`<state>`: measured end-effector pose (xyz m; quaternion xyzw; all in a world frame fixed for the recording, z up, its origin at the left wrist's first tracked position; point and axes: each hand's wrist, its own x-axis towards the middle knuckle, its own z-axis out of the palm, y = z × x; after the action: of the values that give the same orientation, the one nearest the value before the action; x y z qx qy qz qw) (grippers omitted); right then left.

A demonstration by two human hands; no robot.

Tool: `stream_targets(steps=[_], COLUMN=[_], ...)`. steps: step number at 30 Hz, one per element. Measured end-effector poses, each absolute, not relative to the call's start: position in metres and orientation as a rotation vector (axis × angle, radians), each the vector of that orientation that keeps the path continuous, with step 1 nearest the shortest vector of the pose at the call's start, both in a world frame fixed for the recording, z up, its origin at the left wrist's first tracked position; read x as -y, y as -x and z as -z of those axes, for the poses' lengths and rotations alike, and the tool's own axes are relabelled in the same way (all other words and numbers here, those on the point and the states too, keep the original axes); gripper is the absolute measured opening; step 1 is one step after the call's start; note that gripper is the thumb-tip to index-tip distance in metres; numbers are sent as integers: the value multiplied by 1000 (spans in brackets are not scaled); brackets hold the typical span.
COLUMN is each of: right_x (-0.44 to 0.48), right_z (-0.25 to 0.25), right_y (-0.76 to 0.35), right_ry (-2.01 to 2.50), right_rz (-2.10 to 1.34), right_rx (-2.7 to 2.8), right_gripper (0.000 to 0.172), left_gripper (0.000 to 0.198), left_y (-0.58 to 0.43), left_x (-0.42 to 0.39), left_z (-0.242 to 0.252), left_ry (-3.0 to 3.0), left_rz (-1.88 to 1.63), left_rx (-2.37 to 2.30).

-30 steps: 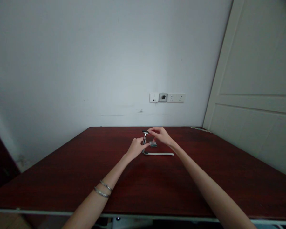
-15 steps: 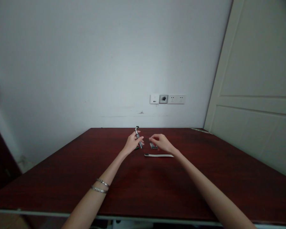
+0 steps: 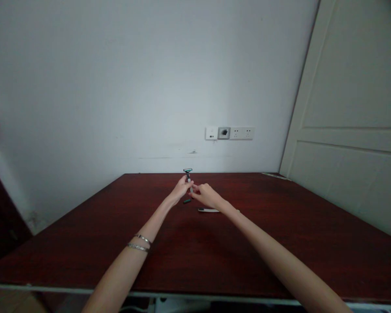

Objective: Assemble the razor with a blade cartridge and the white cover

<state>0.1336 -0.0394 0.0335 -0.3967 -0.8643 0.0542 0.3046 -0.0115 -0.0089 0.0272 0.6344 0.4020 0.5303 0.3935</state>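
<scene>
A razor (image 3: 189,179) with a light handle stands nearly upright above the table, its wide head at the top. My left hand (image 3: 181,188) is closed around the handle just below the head. At the lower end of the handle, the fingers of my right hand (image 3: 207,195) are pinched on it, close against my left fingers. Below my left hand a small dark green piece (image 3: 187,201) lies on the table; its kind is too small to make out. A thin pale strip with a dark end (image 3: 209,210) lies partly behind my right wrist.
The dark red wooden table (image 3: 169,269) reaches back to a pale wall. Sockets and switches (image 3: 230,133) sit on that wall above the table's back edge. A cream panelled door or cabinet (image 3: 348,174) borders the right side.
My right hand has moved left to the razor's handle and meets my left hand. The razor has turned more upright, its head facing me. The small patterned item under my right hand is now hidden.
</scene>
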Motion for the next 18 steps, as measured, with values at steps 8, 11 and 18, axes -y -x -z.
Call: stream_targets(steps=[8, 11, 18], right_x=[23, 14, 0], right_z=[-25, -17, 5], right_y=[-128, -133, -139], right_ry=[1256, 1422, 1637], right_rz=[-184, -297, -331], right_rx=[2247, 2253, 2300], right_gripper=[23, 24, 26], left_gripper=[44, 43, 30], left_y=[24, 41, 62], left_x=[-5, -8, -1], left_z=[-15, -9, 3], left_ry=[-1843, -2049, -2445], left_rz=[-1222, -1138, -564], left_rx=[-1271, -1468, -1672])
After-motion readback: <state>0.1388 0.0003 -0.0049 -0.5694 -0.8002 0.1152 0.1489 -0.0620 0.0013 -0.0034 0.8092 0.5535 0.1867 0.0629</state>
